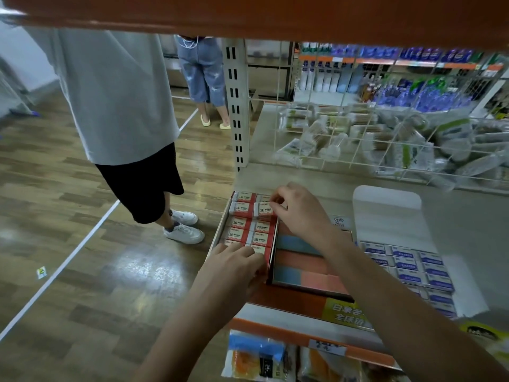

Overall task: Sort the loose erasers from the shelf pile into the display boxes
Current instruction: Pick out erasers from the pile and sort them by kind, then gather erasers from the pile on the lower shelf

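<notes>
Erasers (249, 223): small, light, stiff in paper sleeves, I judge; best pinched by the long sides. They fill the red display box (220, 230) at shelf edge. My right hand (300, 213) pinches one at the far row; left hand (234, 267) rests flat on the near row, holding nothing.

A shop aisle with glossy wood-plank floor (82, 230) crossed by a white tape line (68, 260). A slotted white upright post (237, 106) stands by the grey shelf (316, 177). Behind it, a wire grid panel (358, 128) fronts bagged goods, with stocked shelves (385, 67) farther back, under an orange shelf edge (248, 15) overhead
</notes>
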`<state>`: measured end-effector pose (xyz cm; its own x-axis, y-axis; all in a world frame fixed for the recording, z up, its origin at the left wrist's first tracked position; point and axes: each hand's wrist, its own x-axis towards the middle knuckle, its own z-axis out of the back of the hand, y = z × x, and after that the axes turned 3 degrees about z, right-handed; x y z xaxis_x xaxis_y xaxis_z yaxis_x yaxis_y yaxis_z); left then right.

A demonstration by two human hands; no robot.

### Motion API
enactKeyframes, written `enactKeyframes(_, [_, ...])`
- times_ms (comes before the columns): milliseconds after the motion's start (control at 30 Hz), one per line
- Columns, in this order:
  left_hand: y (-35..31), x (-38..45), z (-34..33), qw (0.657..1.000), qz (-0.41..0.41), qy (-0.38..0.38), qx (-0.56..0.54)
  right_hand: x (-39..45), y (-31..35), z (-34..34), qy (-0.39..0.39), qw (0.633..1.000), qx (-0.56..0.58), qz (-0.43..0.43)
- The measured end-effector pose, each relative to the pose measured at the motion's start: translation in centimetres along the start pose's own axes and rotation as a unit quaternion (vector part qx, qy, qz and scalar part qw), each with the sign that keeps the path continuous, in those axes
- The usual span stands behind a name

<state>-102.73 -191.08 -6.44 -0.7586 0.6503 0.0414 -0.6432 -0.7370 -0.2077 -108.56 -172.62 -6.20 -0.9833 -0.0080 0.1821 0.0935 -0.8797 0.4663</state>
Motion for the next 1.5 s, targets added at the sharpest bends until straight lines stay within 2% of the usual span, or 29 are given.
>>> enactKeyframes(367, [-0.2, -0.2, -0.1, 1.000, -0.002, -0.006, -0.011, -1.4, 0.3, -0.8, 0.010, 0.999, -0.042, 0.034])
enactKeyframes(567, [-0.4, -0.2, 0.0, 1.000, -0.012, 0.009, 0.007, -1.1, 0.8, -1.5, -0.019, 0.997, -0.072, 0.028])
enactKeyframes(733, [0.2, 2.2, 1.7, 0.999, -0.029, 0.040, -0.008, -1.3, 0.2, 0.4, 0.012, 0.997, -0.062, 0.046])
enactKeyframes(867, [-1.5, 8.4, 2.1, 0.998, -0.057, -0.034, 0.021, -2.2, -2.7, 4.1, 0.010, 0.989, -0.137, 0.051])
enactKeyframes(1033, [-10.6, 16.0, 0.1, 0.988, -0.143, -0.064, 0.008, -7.1, -9.6, 10.6, -0.010, 0.974, -0.219, -0.056])
enactKeyframes(1167, [-21.0, 19.6, -1.7, 0.971, -0.224, -0.069, 0.049, -13.9, -15.9, 16.3, -0.033, 0.961, -0.195, -0.195])
enactKeyframes(1300, [-32.4, 20.5, -4.1, 0.949, -0.300, -0.039, 0.087, -22.6, -21.8, 20.7, -0.052, 0.930, -0.191, -0.310])
enactKeyframes(1500, [-48.5, 19.9, -9.4, 0.934, -0.345, 0.000, 0.091, -36.2, -30.0, 26.1, -0.070, 0.890, -0.181, -0.413])
